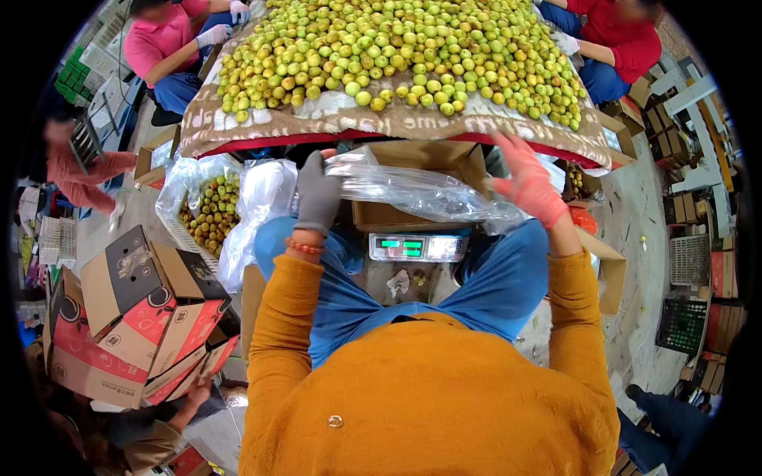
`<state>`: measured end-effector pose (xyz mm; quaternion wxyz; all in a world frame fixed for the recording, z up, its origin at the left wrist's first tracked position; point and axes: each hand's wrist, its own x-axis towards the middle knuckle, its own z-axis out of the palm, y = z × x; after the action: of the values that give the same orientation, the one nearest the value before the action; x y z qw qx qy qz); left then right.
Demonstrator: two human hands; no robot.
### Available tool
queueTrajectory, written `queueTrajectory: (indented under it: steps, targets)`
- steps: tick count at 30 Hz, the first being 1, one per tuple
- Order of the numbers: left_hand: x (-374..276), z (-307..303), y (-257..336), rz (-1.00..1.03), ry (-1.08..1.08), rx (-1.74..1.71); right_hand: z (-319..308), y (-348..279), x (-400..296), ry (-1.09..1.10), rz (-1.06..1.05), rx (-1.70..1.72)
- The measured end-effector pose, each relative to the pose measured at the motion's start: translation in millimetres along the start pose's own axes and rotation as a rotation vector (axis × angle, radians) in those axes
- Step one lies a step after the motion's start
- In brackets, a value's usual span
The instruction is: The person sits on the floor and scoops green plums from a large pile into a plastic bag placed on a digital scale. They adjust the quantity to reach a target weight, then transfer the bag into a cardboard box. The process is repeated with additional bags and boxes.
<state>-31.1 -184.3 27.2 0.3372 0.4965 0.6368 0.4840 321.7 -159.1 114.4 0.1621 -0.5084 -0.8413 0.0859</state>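
My left hand (318,193), in a grey glove with bare fingertips, grips one end of a clear plastic bag (411,189). The bag stretches, crumpled, across an open cardboard box (411,215) between my knees. By the bag's other end is my right hand (527,181), in a pink-red glove, fingers spread and a little blurred; it appears to hold nothing. Below the box's near edge stands a digital scale (418,247) with lit green displays. Beyond both hands, a heap of green-brown round fruit, apparently jujubes (381,53), covers a table draped with a brown patterned blanket (333,122).
At left are a lined crate of fruit (209,208), a stack of clear plastic bags (262,190) and printed cartons (143,315) carried by a person. Gloved people (164,56) sit at both far table corners. An open carton (604,271) stands at right.
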Motion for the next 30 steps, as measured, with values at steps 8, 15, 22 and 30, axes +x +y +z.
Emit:
queueTrajectory:
  steps: [8, 15, 22, 30]
  targets:
    - [-33.1, 36.0, 54.5, 0.246, -0.049, 0.012, 101.1, -89.5, 34.2, 0.121, -0.123, 0.343]
    - [-29.6, 7.0, 19.5, 0.29, -0.088, 0.438, 74.2, -68.5, 54.9, 0.268, -0.135, 0.293]
    - [-36.8, 3.9, 1.0, 0.071, -0.255, 0.71, 49.6, -20.6, 78.5, 0.259, -0.134, 0.032]
    - [-34.1, -0.5, -20.5, -0.1, -0.535, 0.967, 20.1, 63.4, 97.5, 0.312, 0.326, -0.072]
